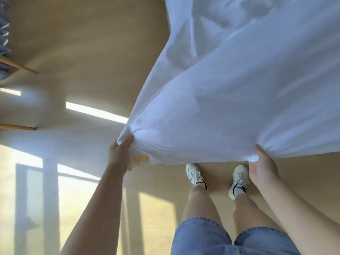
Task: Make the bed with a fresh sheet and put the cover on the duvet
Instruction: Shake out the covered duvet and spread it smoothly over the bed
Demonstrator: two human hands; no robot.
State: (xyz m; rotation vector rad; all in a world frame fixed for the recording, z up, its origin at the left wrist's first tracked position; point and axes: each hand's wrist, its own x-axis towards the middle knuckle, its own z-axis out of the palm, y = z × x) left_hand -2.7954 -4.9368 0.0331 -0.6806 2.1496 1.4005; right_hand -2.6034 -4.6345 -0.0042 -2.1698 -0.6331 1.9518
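**SHEET UP, MID-SHAKE**

The white sheet (239,92) (could be the duvet cover, can't tell) billows above the tan floor (73,52). Its long axis runs from me toward upper right, near edge stretched btwn my fists. My left hand (120,153) and right hand (262,166) each clench a bunched corner, fingers curled tight. Step, I'd judge: the shake-out. Next needs an even downward flick w/ both grips firm.

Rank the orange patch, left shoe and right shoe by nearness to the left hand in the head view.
1. orange patch, on the white fabric beside the left hand
2. left shoe, on the floor, rightwards
3. right shoe, farthest right
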